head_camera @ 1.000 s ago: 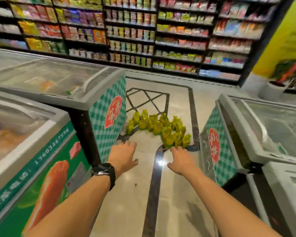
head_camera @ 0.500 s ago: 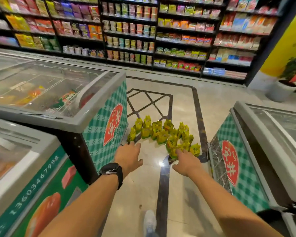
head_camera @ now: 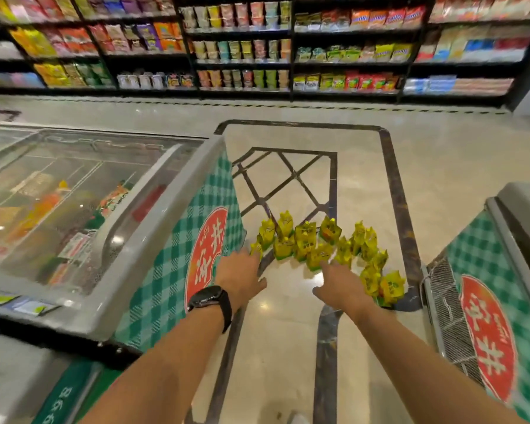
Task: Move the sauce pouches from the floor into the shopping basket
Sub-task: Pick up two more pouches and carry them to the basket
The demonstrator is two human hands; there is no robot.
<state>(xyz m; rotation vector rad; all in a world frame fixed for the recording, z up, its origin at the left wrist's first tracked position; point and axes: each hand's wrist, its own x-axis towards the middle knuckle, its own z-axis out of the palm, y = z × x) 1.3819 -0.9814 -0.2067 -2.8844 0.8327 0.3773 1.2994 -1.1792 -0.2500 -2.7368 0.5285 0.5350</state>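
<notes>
Small yellow-and-green stand-up sauce pouches [head_camera: 315,255] cluster upright on the glossy beige tiled floor [head_camera: 288,332] between the green-checked left chest freezer [head_camera: 178,270] and right chest freezer [head_camera: 502,270], with the left hand [head_camera: 242,278] and right hand [head_camera: 338,284] at their near edge, fingers spread, holding nothing.

Shop aisle between two chest freezers, as I look down it.
On my left a glass-lidded chest freezer [head_camera: 153,240] shows packets inside, its green-check end bearing a red oval logo [head_camera: 207,255]; a second freezer [head_camera: 478,249] on my right has the same check and a wire grille [head_camera: 444,304]. The beige floor [head_camera: 441,163], with a dark lattice inlay [head_camera: 292,173], runs to black shelves [head_camera: 257,47] packed with bright packets.
</notes>
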